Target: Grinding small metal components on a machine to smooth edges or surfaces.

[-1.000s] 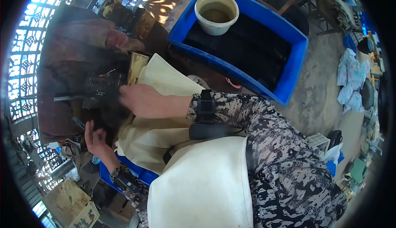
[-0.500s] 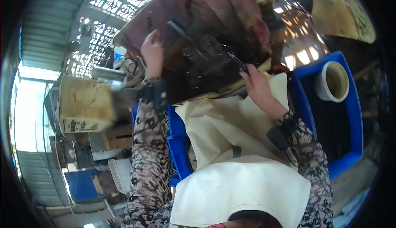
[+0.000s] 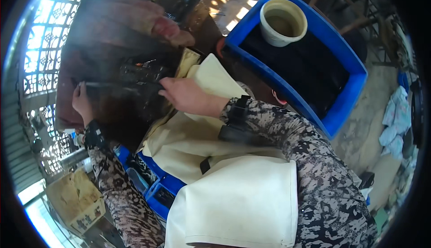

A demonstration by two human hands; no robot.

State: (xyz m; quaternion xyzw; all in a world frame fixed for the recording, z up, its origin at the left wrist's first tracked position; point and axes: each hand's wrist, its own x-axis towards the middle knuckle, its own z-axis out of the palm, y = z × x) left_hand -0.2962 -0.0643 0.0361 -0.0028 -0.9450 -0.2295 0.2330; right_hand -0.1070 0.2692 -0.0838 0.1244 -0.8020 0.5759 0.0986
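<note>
Since half a second ago, the dark wet mass (image 3: 130, 91) has been lowered to ten o'clock. It is gripped by the left hand (image 3: 81, 100) and pressed by the right hand (image 3: 184, 96), fingers closed over it.

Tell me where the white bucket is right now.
In the head view the white bucket stands at upper right, in the far corner of the blue tub, beyond the right hand.
</note>
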